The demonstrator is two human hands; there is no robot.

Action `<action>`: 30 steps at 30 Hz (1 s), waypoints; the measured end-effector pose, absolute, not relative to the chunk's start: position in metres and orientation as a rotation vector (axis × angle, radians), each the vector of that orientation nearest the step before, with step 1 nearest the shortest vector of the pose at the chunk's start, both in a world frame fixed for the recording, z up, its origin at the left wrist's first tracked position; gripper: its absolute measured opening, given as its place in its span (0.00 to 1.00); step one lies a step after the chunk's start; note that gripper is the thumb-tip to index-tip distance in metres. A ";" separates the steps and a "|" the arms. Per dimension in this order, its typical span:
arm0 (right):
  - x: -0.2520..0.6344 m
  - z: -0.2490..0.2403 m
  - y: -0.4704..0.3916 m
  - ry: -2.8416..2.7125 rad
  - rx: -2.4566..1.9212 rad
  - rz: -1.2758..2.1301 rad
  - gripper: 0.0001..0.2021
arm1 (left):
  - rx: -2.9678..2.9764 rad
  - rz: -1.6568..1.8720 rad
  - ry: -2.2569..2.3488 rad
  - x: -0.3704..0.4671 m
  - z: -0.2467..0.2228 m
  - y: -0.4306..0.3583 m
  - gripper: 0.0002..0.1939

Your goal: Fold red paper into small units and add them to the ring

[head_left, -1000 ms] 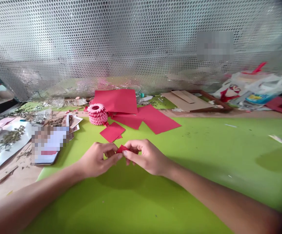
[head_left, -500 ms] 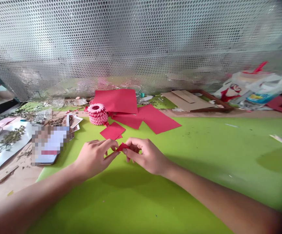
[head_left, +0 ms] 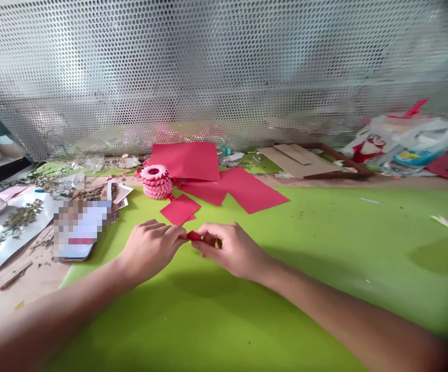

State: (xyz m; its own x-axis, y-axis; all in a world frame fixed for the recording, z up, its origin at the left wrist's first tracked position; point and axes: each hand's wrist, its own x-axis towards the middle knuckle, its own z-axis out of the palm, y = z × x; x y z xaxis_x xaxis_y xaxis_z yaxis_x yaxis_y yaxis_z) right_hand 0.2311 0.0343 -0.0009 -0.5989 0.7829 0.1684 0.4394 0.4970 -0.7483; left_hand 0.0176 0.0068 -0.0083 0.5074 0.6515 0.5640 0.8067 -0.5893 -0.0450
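A small folded piece of red paper (head_left: pixel 194 236) is pinched between both hands above the green tabletop. My left hand (head_left: pixel 151 250) is closed on its left end, fingers pressed together. From the other side, the thumb and fingertips of my right hand (head_left: pixel 233 249) grip the right end. Just beyond the fingers lie small red paper squares (head_left: pixel 180 209), one partly over another. Behind them stands a pink-and-red ring of stacked folded paper pieces (head_left: pixel 156 182). Larger red sheets (head_left: pixel 253 189) overlap at the back centre.
A phone (head_left: pixel 81 230) with a blurred screen lies at the left, near photo cards and dried plant bits. Brown cardboard (head_left: pixel 300 160) rests in a frame at the back right, beside plastic bags (head_left: pixel 405 142). A perforated metal panel (head_left: pixel 208 67) rises behind the table (head_left: pixel 305 310).
The fingers of my left hand have closed more tightly around the small red paper. It sits slightly lower and shows less of its surface between the hands.
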 end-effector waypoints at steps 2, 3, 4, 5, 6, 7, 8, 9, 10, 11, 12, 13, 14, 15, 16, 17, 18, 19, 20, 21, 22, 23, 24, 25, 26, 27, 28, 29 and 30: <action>0.231 -0.001 0.034 -2.280 -0.998 0.847 0.14 | -2.449 -0.673 -1.250 0.018 -0.009 0.007 0.08; 0.230 -0.001 0.034 -2.291 -0.992 0.813 0.13 | -2.451 -0.651 -1.256 0.019 -0.009 0.007 0.07; 0.230 -0.002 0.034 -2.300 -0.988 0.782 0.13 | -2.455 -0.635 -1.259 0.019 -0.009 0.007 0.07; 0.230 -0.002 0.035 -2.307 -0.984 0.757 0.14 | -2.458 -0.628 -1.263 0.019 -0.009 0.007 0.07; 0.230 -0.002 0.035 -2.311 -0.981 0.737 0.14 | -2.462 -0.630 -1.268 0.019 -0.010 0.007 0.07; 0.231 -0.002 0.035 -2.311 -0.981 0.727 0.14 | -2.465 -0.636 -1.274 0.019 -0.010 0.007 0.07; 0.231 -0.002 0.035 -2.310 -0.983 0.726 0.14 | -2.470 -0.643 -1.280 0.019 -0.010 0.007 0.06; 0.231 -0.001 0.035 -2.307 -0.987 0.733 0.14 | -2.473 -0.647 -1.288 0.018 -0.010 0.007 0.06; 0.231 -0.002 0.035 -2.302 -0.991 0.740 0.14 | -2.473 -0.648 -1.295 0.018 -0.010 0.007 0.06; 0.231 -0.002 0.035 -2.297 -0.996 0.745 0.13 | -2.472 -0.642 -1.301 0.018 -0.010 0.007 0.06; 0.230 -0.002 0.035 -2.293 -1.000 0.743 0.13 | -2.471 -0.629 -1.307 0.019 -0.010 0.007 0.06; 0.230 -0.002 0.035 -2.293 -1.003 0.736 0.12 | -2.468 -0.614 -1.316 0.019 -0.010 0.007 0.06; 0.230 -0.003 0.035 -2.295 -1.005 0.724 0.12 | -2.467 -0.599 -1.326 0.019 -0.009 0.007 0.06; 0.230 -0.003 0.035 -2.298 -1.005 0.712 0.12 | -2.467 -0.588 -1.339 0.020 -0.009 0.007 0.06; 0.229 -0.003 0.035 -2.301 -1.004 0.707 0.12 | -2.470 -0.584 -1.352 0.020 -0.009 0.007 0.06; 0.229 -0.003 0.035 -2.299 -1.002 0.708 0.12 | -2.471 -0.592 -1.369 0.020 -0.009 0.007 0.05; 0.229 -0.003 0.035 -2.295 -1.003 0.717 0.13 | -2.470 -0.611 -1.387 0.019 -0.009 0.008 0.05; 0.229 -0.003 0.035 -2.289 -1.004 0.730 0.13 | -2.469 -0.638 -1.401 0.018 -0.010 0.008 0.05; 0.230 -0.002 0.035 -2.283 -1.005 0.745 0.14 | -2.471 -0.665 -1.407 0.018 -0.010 0.009 0.07; 0.230 -0.002 0.035 -2.281 -1.005 0.758 0.14 | -2.478 -0.686 -1.406 0.017 -0.011 0.009 0.08; 0.230 -0.001 0.035 -2.282 -1.005 0.763 0.13 | -2.490 -0.701 -1.399 0.016 -0.012 0.010 0.07; 0.231 -0.001 0.035 -2.287 -1.003 0.763 0.13 | -2.506 -0.706 -1.392 0.015 -0.013 0.010 0.07; 0.231 -0.001 0.035 -2.292 -1.001 0.758 0.12 | -2.520 -0.704 -1.394 0.015 -0.013 0.010 0.06; 0.231 -0.001 0.036 -2.296 -0.998 0.752 0.12 | -2.531 -0.698 -1.409 0.015 -0.014 0.010 0.06; 0.232 0.000 0.036 -2.300 -0.995 0.746 0.12 | -2.538 -0.687 -1.438 0.015 -0.014 0.010 0.07; 0.232 0.000 0.036 -2.303 -0.992 0.743 0.12 | -2.541 -0.676 -1.473 0.016 -0.013 0.010 0.07; 0.232 0.000 0.036 -2.304 -0.987 0.742 0.12 | -2.547 -0.665 -1.505 0.016 -0.013 0.009 0.07; 0.232 0.000 0.037 -2.307 -0.981 0.744 0.12 | -2.556 -0.655 -1.534 0.017 -0.012 0.009 0.06; 0.233 0.000 0.037 -2.309 -0.973 0.748 0.12 | -2.568 -0.651 -1.557 0.017 -0.010 0.008 0.06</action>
State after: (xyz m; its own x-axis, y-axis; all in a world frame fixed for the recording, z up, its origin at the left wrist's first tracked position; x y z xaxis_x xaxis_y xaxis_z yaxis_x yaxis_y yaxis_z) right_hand 0.2327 0.0367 -0.0004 -0.6062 0.7565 0.2454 0.4687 0.5891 -0.6582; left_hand 0.0171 0.0085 -0.0104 0.3974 0.8314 0.3884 0.8605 -0.4847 0.1571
